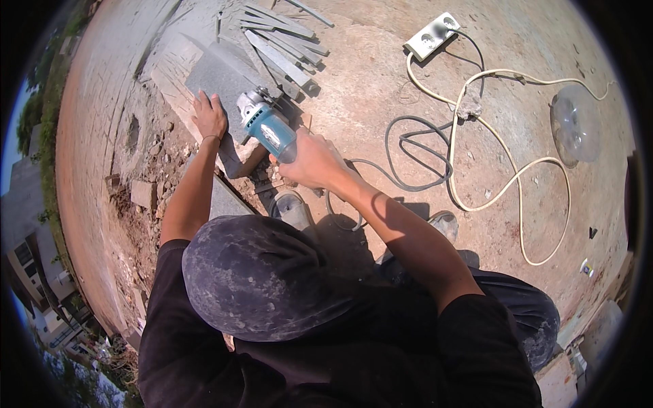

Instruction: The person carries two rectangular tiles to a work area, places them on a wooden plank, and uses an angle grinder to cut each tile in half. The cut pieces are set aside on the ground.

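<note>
A teal angle grinder (273, 136) with a silver head is in my right hand (314, 161), whose fingers wrap round the rear of its body. The grinder's head is over the right edge of a grey stone slab (216, 76); its disc is hard to make out. A pale streak of dust shows over the slab beyond the head. My left hand (209, 117) lies on the slab's near left edge, fingers stretched out and apart, left of the grinder. A block under the slab's near end is partly hidden.
Several grey stone strips (282, 44) lie beyond the grinder. A white power strip (433, 36) is at the far right, with looped cream (520, 197) and dark cables (418, 185) on the ground. Broken rubble (144, 194) lies left; a clear plastic bottle (575, 126) rests right. My shoe (292, 209) is near the slab.
</note>
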A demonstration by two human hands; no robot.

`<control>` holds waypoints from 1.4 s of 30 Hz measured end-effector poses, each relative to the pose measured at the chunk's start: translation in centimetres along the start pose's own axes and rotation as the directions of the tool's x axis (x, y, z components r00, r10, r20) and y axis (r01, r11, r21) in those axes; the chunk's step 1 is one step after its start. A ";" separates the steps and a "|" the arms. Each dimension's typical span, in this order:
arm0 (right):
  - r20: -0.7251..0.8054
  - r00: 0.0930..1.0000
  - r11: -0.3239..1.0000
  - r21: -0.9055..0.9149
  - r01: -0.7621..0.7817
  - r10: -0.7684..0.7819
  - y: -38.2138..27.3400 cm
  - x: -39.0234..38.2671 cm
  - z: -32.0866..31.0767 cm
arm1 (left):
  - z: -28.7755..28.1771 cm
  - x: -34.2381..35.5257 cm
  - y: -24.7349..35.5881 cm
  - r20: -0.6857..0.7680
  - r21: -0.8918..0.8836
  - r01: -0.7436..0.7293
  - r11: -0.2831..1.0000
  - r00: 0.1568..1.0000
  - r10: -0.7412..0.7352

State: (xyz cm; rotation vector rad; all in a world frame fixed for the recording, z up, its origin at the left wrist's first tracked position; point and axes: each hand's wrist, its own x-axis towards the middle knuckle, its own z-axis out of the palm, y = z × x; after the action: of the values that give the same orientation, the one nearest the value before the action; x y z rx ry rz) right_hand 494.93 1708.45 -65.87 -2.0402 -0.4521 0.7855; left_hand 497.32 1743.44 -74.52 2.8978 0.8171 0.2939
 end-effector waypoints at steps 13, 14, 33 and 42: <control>0.014 1.000 1.000 -0.027 -0.002 0.002 -0.7 1.0 -0.1 | 0.1 0.1 -0.4 -0.011 -0.025 -0.003 1.000 1.000 0.003; 0.019 1.000 0.999 -0.035 -0.004 0.005 -0.9 1.2 -0.1 | 0.1 0.1 -0.4 -0.013 -0.028 0.000 1.000 1.000 -0.001; 0.049 0.998 0.999 -0.017 -0.039 0.040 -2.7 3.3 -0.9 | 0.2 -0.3 0.6 -0.003 -0.054 -0.009 0.999 1.000 0.009; -0.001 1.000 0.999 -0.044 -0.022 0.022 -3.4 4.9 -0.4 | 1.0 -0.1 -0.1 -0.002 -0.010 -0.028 1.000 1.000 0.028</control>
State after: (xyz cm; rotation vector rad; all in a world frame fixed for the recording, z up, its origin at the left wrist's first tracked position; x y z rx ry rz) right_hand 498.66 1712.90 -64.61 -2.0890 -0.4513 0.7945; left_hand 497.37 1743.42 -75.54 2.9023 0.7738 0.3020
